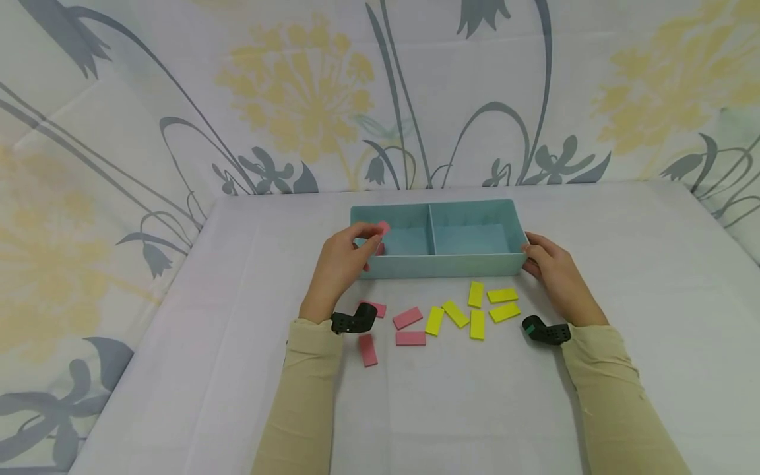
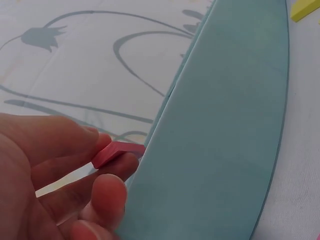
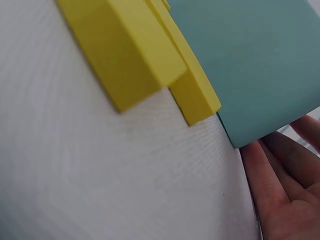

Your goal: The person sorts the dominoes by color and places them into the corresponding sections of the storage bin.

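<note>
My left hand (image 1: 341,264) pinches a pink block (image 1: 384,227) between thumb and fingertips, over the left compartment of a light blue two-compartment box (image 1: 439,266). In the left wrist view, the held pink block (image 2: 117,152) is close to the box's rim. Beneath the hand, another pink block (image 1: 380,249) shows inside that compartment, partly hidden by the fingers. At the box's right end, my right hand (image 1: 555,274) holds the corner, its thumb by the rim. The right wrist view shows its fingers (image 3: 262,175) against the box's end wall.
Several yellow blocks (image 1: 477,324) lie on the white cloth in front of the box's right half. To their left are several pink blocks (image 1: 410,338), one partly behind the left wrist's black camera (image 1: 356,320). A divider (image 1: 431,229) splits the box.
</note>
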Motion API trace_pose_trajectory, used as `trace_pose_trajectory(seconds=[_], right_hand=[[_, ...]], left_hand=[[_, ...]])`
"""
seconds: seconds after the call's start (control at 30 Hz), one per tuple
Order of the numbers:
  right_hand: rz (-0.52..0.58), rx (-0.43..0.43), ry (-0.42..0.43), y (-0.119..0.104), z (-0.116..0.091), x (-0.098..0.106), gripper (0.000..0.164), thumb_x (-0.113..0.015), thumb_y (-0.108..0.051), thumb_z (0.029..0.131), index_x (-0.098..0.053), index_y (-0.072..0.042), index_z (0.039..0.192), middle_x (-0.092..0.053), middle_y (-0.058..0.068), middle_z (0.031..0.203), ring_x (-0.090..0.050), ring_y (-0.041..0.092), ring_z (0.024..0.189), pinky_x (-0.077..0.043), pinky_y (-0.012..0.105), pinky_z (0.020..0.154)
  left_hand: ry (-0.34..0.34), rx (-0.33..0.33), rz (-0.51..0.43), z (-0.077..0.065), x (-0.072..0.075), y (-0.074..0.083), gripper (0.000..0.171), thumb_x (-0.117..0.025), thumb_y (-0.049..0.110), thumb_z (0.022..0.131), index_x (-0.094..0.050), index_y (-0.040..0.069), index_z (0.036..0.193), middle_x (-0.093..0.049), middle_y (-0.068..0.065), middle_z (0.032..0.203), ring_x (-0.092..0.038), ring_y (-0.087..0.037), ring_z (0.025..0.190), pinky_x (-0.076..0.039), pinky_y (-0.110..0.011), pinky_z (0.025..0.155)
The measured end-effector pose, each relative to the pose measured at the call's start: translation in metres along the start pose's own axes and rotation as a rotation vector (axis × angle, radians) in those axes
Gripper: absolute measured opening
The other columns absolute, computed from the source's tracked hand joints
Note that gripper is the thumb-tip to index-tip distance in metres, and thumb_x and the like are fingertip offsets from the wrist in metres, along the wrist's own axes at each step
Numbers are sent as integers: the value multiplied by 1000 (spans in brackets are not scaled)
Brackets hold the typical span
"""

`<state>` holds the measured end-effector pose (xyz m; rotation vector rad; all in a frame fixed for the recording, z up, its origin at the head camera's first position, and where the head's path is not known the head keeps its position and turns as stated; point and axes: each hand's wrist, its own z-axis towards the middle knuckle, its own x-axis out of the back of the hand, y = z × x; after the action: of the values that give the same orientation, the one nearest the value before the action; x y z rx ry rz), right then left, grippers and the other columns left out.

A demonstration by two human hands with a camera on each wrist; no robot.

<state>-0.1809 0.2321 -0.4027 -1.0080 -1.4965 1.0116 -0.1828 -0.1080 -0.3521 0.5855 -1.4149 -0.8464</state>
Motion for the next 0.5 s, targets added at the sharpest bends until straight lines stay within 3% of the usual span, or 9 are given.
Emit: trace_pose_trajectory(seconds=[0.27,0.5], right_hand=[[-13,-25,1,-1,0,0,66,-32,-48,93,-16,-10,144,-17,10,146,-35,20,124,-32,30,97],[-4,-19,5,-2,0,-1,66,-33,-47,93,-16,-8,143,-18,10,146,-34,20,124,-34,27,95]], left_hand=[[-15,10,-25,1,0,0,28,-51,34,90,-57,28,116,-58,10,102,-56,-24,60,-40,-32,50],[-31,13,21,2,0,1,32,-49,32,90,-55,23,121,-58,10,108,-54,-17,55,-43,-31,51]])
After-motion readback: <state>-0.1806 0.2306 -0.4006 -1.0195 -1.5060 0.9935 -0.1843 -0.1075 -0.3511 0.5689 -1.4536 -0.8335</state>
